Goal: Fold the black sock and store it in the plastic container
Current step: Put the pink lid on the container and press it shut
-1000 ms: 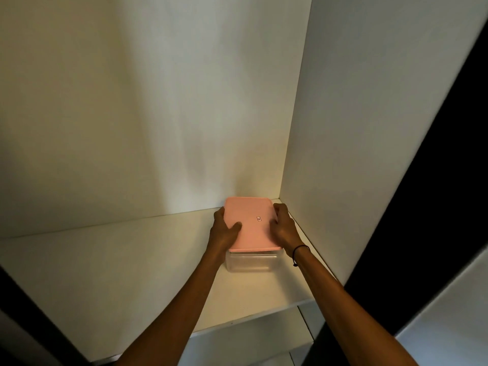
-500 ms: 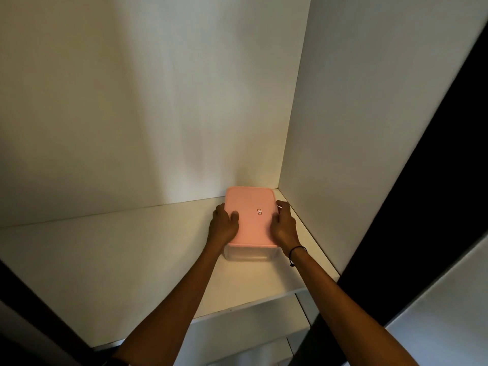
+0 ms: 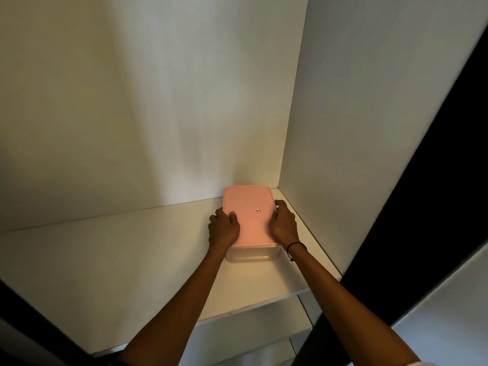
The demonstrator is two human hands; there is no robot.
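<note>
A clear plastic container (image 3: 250, 255) with a pink lid (image 3: 249, 207) stands on a white shelf (image 3: 118, 260), in the back right corner of a cupboard. My left hand (image 3: 224, 229) grips the container's left side, thumb on the lid. On the opposite side, my right hand (image 3: 283, 222) holds the right edge, a black band round its wrist. The lid is on. No black sock is visible; the container's inside cannot be made out.
The cupboard's white back wall (image 3: 158, 101) and right side wall (image 3: 369, 101) close in the corner. A dark door edge (image 3: 435, 180) runs down the right. Another shelf (image 3: 250, 336) shows below the front edge.
Both hands have pushed the container farther back along the shelf, into the corner by the back wall.
</note>
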